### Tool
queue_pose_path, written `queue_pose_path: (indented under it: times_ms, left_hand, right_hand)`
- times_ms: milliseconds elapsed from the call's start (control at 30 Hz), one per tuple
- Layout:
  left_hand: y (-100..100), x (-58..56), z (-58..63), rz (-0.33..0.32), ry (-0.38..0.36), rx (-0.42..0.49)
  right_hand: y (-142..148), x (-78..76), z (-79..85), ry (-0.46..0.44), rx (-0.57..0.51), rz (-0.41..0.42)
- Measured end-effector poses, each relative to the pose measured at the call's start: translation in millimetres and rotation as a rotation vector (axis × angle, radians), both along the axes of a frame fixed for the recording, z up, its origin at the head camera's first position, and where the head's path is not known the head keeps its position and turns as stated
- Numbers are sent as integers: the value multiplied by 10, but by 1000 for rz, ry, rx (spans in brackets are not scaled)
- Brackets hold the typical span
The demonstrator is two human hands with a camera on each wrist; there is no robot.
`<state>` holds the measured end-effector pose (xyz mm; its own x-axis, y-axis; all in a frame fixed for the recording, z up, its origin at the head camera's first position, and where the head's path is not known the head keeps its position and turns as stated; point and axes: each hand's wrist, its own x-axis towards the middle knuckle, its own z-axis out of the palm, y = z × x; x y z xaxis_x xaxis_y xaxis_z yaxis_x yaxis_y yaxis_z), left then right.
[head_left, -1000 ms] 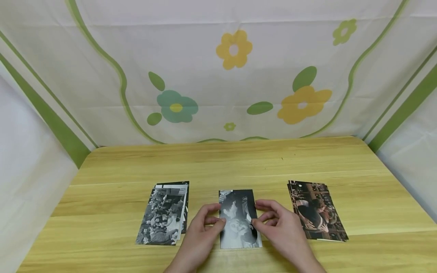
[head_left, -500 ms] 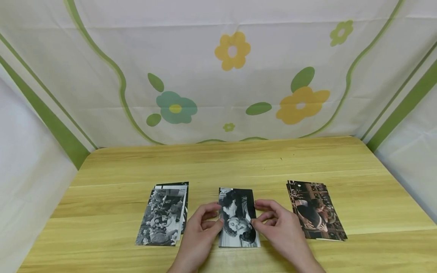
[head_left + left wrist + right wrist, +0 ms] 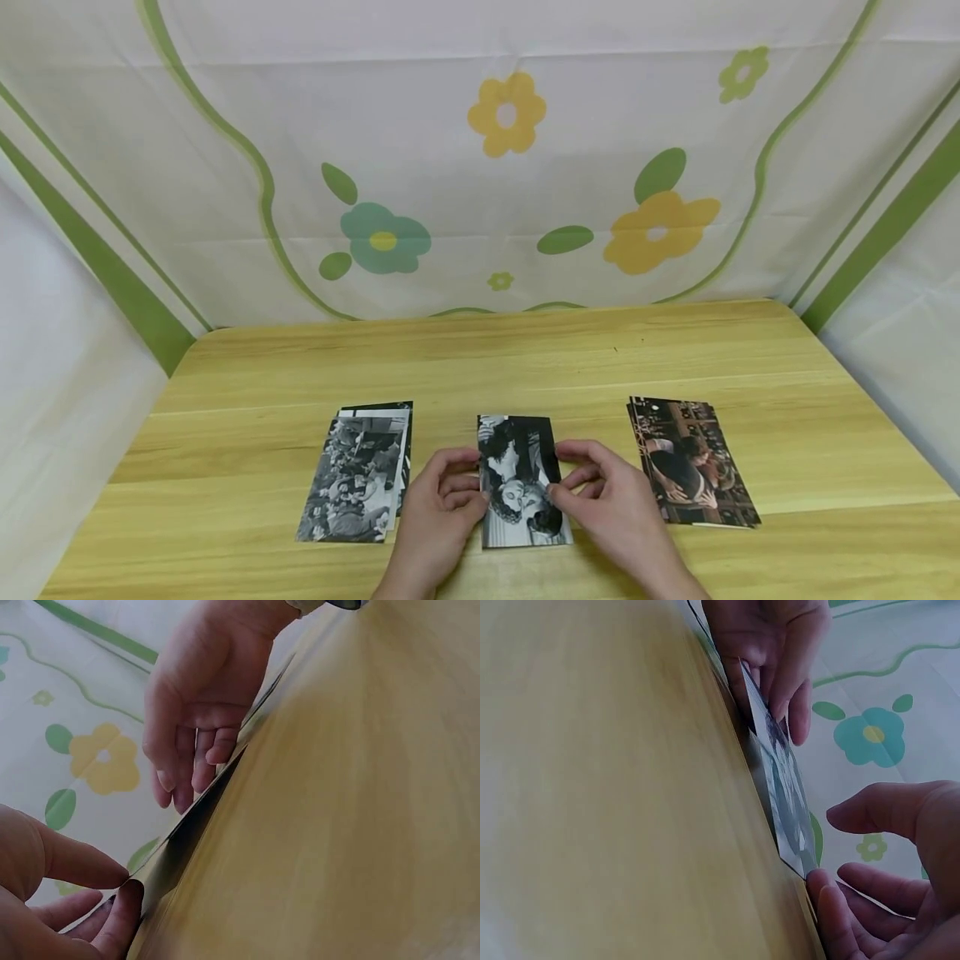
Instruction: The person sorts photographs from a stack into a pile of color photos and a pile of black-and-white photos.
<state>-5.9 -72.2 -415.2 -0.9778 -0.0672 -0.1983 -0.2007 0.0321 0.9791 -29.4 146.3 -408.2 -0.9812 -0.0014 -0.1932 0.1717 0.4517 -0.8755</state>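
A black-and-white photo [image 3: 517, 492] of people, turned sideways, lies between the two hands at the front middle of the table. My left hand [image 3: 442, 512] pinches its left edge; in the left wrist view, thumb and index fingertip meet at the edge of the photo [image 3: 196, 817]. On the other side, my right hand [image 3: 611, 504] has its fingers at the right edge. Its thumb [image 3: 870, 810] stands apart above the photo in the right wrist view. A dark gap shows beneath the photo in both wrist views.
Left of the hands is a stack of black-and-white photos [image 3: 352, 483], slightly fanned. A second stack, topped by a colour photo [image 3: 693, 467], lies to the right. Behind the wooden table [image 3: 480, 358] hangs a white cloth [image 3: 420, 108] with printed flowers.
The glare on the middle photo has gone, so its picture shows plainly. My left thumb has slid slightly down its left edge. Both side stacks stay put.
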Motion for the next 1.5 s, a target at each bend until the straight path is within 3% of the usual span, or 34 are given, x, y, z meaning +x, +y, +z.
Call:
queue_pose_path:
  times_ms: [467, 733, 933, 1500]
  left_hand:
    - [-25, -3, 63, 51, -35, 87]
    - [-27, -13, 84, 65, -27, 83]
    - [-42, -1, 120, 95, -1, 91]
    - [-173, 49, 455, 46, 74, 120]
  right_hand:
    - [-25, 23, 13, 20, -35, -19]
    - [-21, 38, 48, 18, -158, -46]
    - [-10, 43, 51, 76, -218, -28]
    - [-5, 130, 268, 128, -377, 24]
